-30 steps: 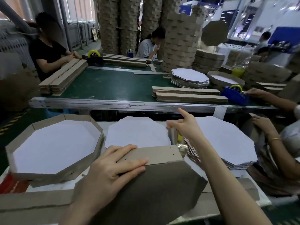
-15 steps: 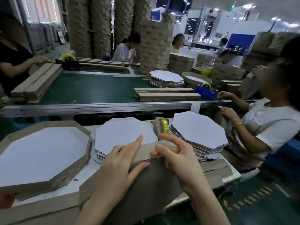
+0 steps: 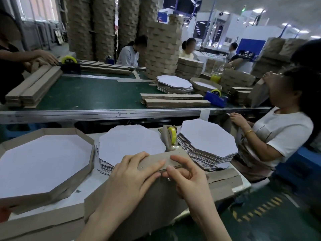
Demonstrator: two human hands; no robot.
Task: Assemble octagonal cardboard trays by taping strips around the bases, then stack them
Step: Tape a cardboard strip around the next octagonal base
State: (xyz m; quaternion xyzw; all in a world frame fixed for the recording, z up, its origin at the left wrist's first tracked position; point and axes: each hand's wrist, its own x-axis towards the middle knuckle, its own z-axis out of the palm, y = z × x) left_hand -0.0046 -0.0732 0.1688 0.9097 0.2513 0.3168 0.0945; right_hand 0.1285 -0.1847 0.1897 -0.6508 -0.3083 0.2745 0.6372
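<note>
While the brown base [image 3: 156,199] leans tilted against the near edge of the desk [image 3: 86,185], the main risk is the strip [image 3: 163,158] springing away from the base's upper edge. If either hand eases off before tape goes on, the fold could open or sit skewed. The left hand [image 3: 137,174] lies flat, fingers straight, pressing the strip down. The right hand [image 3: 189,178] is curled, thumb and forefinger pinching the strip just beside the left fingertips. Whether it also holds tape cannot be told. Beyond them sit a stack of white bases [image 3: 130,141], a yellow tape roll [image 3: 172,134] and a second stack [image 3: 206,140]. A finished tray [image 3: 86,141] rests to the left.
</note>
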